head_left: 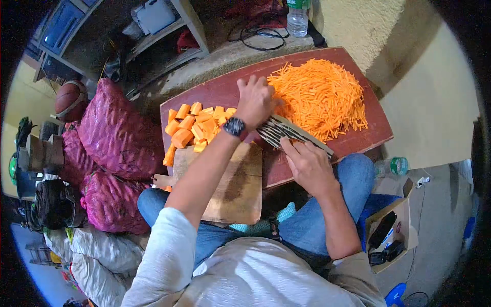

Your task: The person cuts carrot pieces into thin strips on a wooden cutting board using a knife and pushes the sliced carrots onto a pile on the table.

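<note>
My left hand (255,102), with a dark watch (235,127) on its wrist, is over the far end of a long slotted metal grater (286,134). Its fingers are curled and slightly blurred; whatever lies under the palm is hidden. With its fingers closed on the grater's near end, my right hand (310,166) holds it slanted over the board. A big heap of shredded carrot (322,97) lies beside and beyond the grater. To the left are several peeled carrot chunks (197,125), partly hidden by my left forearm.
A dark red board (368,135) carries the carrots. A wooden cutting board (238,176) lies in front of my lap. Pink mesh sacks (120,133) stand at left. An open cardboard box (404,227) and a plastic bottle (392,166) are at right; another bottle (297,20) stands at the back.
</note>
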A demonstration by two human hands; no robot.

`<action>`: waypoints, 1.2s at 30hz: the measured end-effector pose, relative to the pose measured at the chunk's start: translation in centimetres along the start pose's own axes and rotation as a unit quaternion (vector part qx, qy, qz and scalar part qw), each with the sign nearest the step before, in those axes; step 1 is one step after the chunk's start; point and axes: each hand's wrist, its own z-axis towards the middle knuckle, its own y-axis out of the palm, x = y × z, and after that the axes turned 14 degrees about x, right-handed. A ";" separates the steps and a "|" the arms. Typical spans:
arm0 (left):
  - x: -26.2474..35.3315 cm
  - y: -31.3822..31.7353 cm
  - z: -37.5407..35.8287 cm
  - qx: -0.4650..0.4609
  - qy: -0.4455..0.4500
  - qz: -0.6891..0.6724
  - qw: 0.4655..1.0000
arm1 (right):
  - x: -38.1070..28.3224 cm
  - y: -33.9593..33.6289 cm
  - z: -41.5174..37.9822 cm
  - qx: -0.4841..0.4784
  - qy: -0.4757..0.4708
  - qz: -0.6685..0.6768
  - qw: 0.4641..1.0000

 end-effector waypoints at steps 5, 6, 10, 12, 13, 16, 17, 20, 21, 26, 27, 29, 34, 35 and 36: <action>-5.2 -0.6 0.8 -0.027 -0.045 0.009 0.999 | 0.0 -0.5 0.2 -0.022 0.021 0.033 0.999; -6.5 -1.3 0.3 -0.051 -0.092 -0.021 0.994 | 0.1 -0.6 0.3 -0.046 0.070 0.085 0.993; -9.8 -5.1 -3.4 -0.236 -0.237 -0.029 0.942 | -0.2 -0.4 0.5 -0.059 0.163 0.188 0.967; -10.3 -6.0 -6.4 -0.203 -0.172 -0.037 0.963 | 0.0 0.1 0.4 -0.057 0.160 0.193 0.966; -9.9 -6.3 -7.4 -0.167 -0.106 -0.047 0.979 | 0.1 0.3 0.3 -0.054 0.155 0.197 0.967; -8.6 -6.4 -8.7 -0.142 -0.010 0.008 0.990 | 0.1 0.5 0.4 -0.061 0.159 0.185 0.968; -8.4 -5.9 -8.6 -0.211 -0.017 0.040 0.977 | 0.1 0.6 0.4 -0.063 0.156 0.183 0.968; -9.2 -4.6 -9.4 -0.215 -0.045 0.004 0.976 | 0.3 0.6 0.6 -0.081 0.161 0.159 0.971; -8.8 -5.0 -9.0 -0.212 -0.045 0.002 0.976 | 0.4 0.7 0.5 -0.073 0.155 0.160 0.972; -3.6 -11.5 -8.2 -0.162 -0.069 -0.053 0.983 | 0.0 0.2 1.1 -0.095 0.186 0.167 0.964; -3.1 -11.9 -10.0 -0.139 -0.040 0.004 0.990 | 0.1 0.4 0.8 -0.083 0.179 0.170 0.966; -0.1 -13.3 -13.2 -0.115 -0.055 0.028 0.991 | -0.1 0.4 0.7 -0.075 0.168 0.172 0.968; 5.2 -15.0 -19.4 -0.071 -0.109 0.056 0.990 | -1.9 -0.6 0.7 -0.072 0.171 0.290 0.939; 5.7 -15.3 -19.9 -0.044 -0.127 0.022 0.991 | -2.7 -0.6 0.6 -0.079 0.167 0.289 0.939; 6.2 -15.6 -20.1 -0.017 -0.143 -0.012 0.990 | -3.6 -0.7 0.5 -0.089 0.185 0.329 0.922</action>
